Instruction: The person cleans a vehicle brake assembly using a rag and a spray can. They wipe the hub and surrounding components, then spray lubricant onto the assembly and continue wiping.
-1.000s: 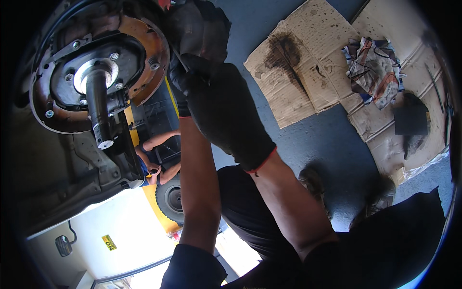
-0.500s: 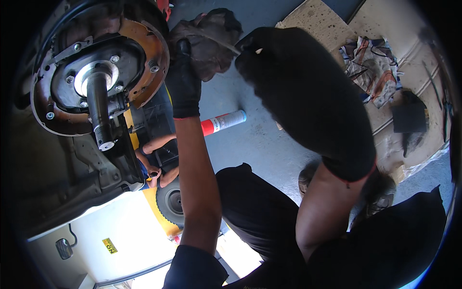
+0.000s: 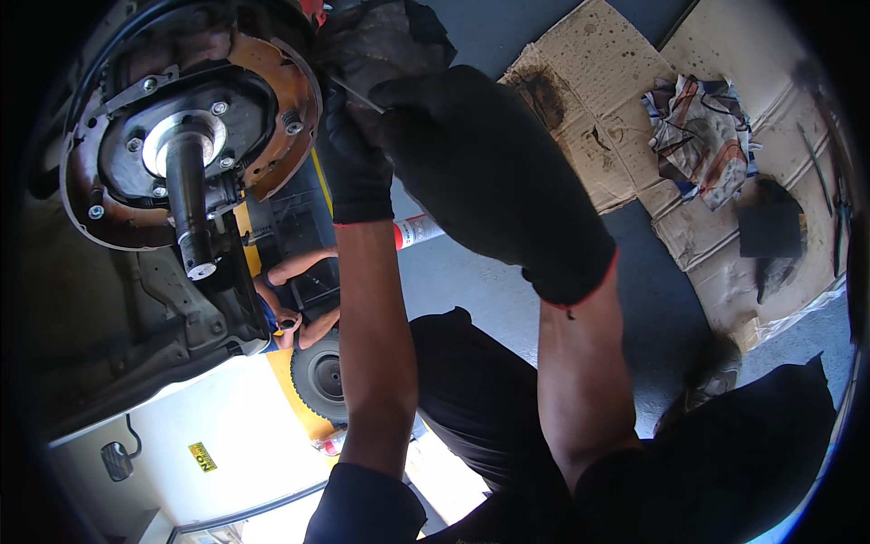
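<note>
My left hand [image 3: 356, 172], in a black glove, is closed on a dark, grimy rag [image 3: 394, 41] just right of the wheel hub. In my right hand [image 3: 480, 163], gloved alike, is a thin metal rod [image 3: 356, 94], perhaps a tool shaft; its grip end is hidden in my fist. The rod's far end meets the rag beside my left fingers. To the left is an exposed drum brake assembly [image 3: 283, 86] with curved shoes and bolts. A dark spindle [image 3: 188, 204] sticks out of its centre.
Behind my wrists lies a red and white spray can [image 3: 417, 231], partly hidden. Stained cardboard [image 3: 589, 77] covers floor at the right, bearing a crumpled patterned cloth [image 3: 702, 136] and a dark square piece [image 3: 770, 228]. Another person's hands [image 3: 287, 325] show below the hub near a tyre [image 3: 317, 372].
My right hand has moved left, close to my left hand, bringing the rod against the rag. The rag has shifted slightly up, and my right wrist now covers more of the spray can.
</note>
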A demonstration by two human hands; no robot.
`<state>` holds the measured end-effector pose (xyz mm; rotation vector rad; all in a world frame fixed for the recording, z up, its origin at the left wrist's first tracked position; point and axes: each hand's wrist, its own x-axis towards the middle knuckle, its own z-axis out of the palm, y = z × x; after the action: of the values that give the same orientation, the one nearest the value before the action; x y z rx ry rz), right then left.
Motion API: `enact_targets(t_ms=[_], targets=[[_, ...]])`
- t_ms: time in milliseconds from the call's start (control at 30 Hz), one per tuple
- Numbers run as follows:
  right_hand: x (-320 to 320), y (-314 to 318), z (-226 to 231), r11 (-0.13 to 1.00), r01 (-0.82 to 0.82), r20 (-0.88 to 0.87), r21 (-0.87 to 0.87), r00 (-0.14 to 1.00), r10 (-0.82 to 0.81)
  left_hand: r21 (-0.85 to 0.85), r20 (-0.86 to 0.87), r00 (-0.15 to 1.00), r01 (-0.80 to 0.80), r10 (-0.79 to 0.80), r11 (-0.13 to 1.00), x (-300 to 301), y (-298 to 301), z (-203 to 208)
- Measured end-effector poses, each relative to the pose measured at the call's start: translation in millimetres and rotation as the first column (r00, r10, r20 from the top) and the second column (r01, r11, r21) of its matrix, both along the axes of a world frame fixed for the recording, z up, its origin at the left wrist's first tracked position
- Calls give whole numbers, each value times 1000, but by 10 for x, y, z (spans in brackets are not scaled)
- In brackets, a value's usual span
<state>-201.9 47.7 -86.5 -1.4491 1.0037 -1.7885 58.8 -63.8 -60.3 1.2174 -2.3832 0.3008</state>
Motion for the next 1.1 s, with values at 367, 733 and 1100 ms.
enact_targets(t_ms=[367,733,1100], targets=[[646,23,379,948,-111,505,299,861,-59,451,-608,747,47,268,891,-270,253,-106],[350,-133,132,765,-560,499,318,785,367,444,-895,302,532,329,721,-148,58,-297],[-96,-267,593,875,-223,34,429,972,231,-87,-317,902,-336,294,938,-1096,-55,-272]])
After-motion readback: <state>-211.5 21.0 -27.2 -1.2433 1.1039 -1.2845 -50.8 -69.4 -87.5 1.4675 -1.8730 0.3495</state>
